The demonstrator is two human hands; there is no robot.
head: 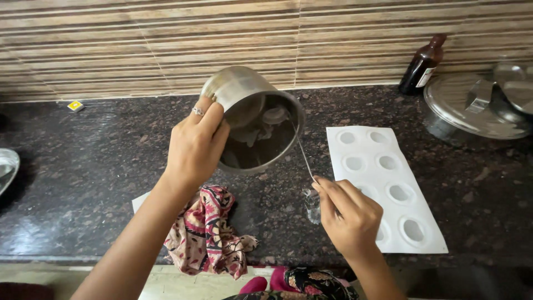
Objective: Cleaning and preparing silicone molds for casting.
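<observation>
Eight cavities in the white mould tray (366,145) at three o'clock look unfilled, though glare hides detail. I see the left hand (195,145) clamped on the tilted steel pot (252,116) above the dark granite table (83,166); the right hand (348,215) pinches a thin spoon (303,156) reaching into it. Striped tiles behind.

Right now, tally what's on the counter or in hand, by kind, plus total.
Steel pot, tilted in left hand: 1
Spoon, in right hand: 1
White mould tray with oval cavities: 1
Patterned cloth: 1
Dark brown bottle: 1
Lidded steel vessel at right: 1
Small yellow item by wall: 1
Total: 7
</observation>
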